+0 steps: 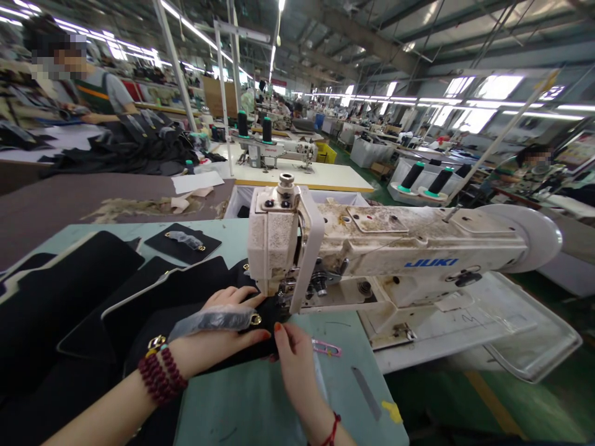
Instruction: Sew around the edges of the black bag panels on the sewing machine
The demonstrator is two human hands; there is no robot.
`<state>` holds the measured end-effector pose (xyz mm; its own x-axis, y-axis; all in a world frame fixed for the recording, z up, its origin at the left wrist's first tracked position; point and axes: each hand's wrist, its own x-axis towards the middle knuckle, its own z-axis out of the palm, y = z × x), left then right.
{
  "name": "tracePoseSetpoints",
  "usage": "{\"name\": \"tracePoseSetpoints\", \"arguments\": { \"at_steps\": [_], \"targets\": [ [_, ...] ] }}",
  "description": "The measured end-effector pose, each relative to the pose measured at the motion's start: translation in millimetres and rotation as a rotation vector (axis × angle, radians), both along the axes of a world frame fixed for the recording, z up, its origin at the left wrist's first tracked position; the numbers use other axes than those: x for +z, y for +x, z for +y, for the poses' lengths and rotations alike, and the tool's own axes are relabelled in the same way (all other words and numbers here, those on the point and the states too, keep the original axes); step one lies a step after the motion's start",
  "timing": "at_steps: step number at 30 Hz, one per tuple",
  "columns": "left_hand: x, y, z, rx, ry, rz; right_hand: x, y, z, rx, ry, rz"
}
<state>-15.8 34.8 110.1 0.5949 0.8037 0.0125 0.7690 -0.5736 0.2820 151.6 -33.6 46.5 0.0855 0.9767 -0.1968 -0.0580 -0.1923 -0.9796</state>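
Observation:
A white Juki sewing machine stands on the pale green table. My left hand, with dark red bead bracelets at the wrist, lies flat with fingers stretched over a black fabric piece that carries a plastic-wrapped strap with a gold ring, right by the needle. My right hand rests beside it, its fingertips pinching the near edge of the same black piece below the machine head.
More black panels lie stacked on the left of the table. A small black piece with a wrapped strap lies behind them. Pink thread snips lie right of my right hand. Other sewing stations and seated people fill the hall behind.

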Motion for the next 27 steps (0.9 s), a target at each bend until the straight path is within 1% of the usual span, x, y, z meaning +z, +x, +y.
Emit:
{"name": "tracePoseSetpoints", "arguments": {
  "at_steps": [3, 6, 9, 12, 14, 17, 22, 27],
  "targets": [
    [0.3, 0.3, 0.8, -0.009, -0.021, 0.014, -5.5, -0.8, -10.8, 0.013, 0.013, 0.024],
    [1.6, 1.0, 0.4, 0.002, -0.012, 0.017, -7.2, -0.9, -13.7, 0.009, 0.005, 0.037],
    [4.0, 2.4, -0.4, 0.002, -0.001, 0.026, -4.1, -0.7, -5.6, -0.044, -0.019, 0.065],
    [5.9, 3.9, -0.6, 0.003, 0.022, 0.041, 0.6, -2.0, 10.0, -0.107, 0.020, 0.004],
    [6.5, 4.5, -0.6, -0.003, 0.030, 0.057, 2.3, -4.1, 19.0, -0.095, 0.045, -0.053],
    [7.9, 4.8, -0.5, -0.018, 0.019, 0.059, 1.4, -7.4, 24.6, -0.068, 0.050, -0.071],
    [10.7, 4.4, 1.7, -0.011, 0.011, 0.044, -0.6, -8.1, 22.1, -0.087, 0.063, -0.066],
    [8.1, 2.9, 7.0, -0.032, -0.011, 0.040, -2.7, -6.6, 12.0, -0.086, 0.043, -0.047]
  ]
}}
